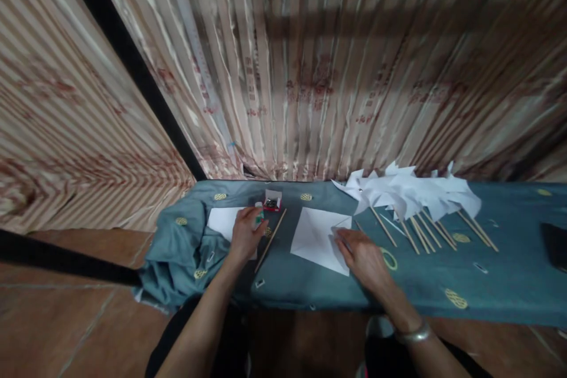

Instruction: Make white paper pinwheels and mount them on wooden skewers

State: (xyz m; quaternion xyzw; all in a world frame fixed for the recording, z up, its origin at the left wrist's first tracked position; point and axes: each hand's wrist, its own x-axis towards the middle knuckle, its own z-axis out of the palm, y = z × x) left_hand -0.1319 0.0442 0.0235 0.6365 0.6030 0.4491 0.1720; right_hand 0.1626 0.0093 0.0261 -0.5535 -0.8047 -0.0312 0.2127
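Observation:
My left hand (247,230) is closed around a small white-and-green bottle (259,217), beside a white sheet that lies at the left of the cloth. A square white paper (312,236) with diagonal lines lies flat in front of me. My right hand (358,251) rests on its right side, fingers drawn together; whether they pinch the paper or something thin is unclear. Between the hands lies a thin wooden stick (271,240). Just beyond my left hand stands an open small red box (271,201) holding small dark metallic pieces.
White paper pinwheels (411,192) on wooden sticks lie overlapped at the back right. A pale green tape ring (389,259) is right of my right hand. A dark object (553,245) sits at the far right. Striped curtain (305,71) hangs behind the cloth-covered table (500,283).

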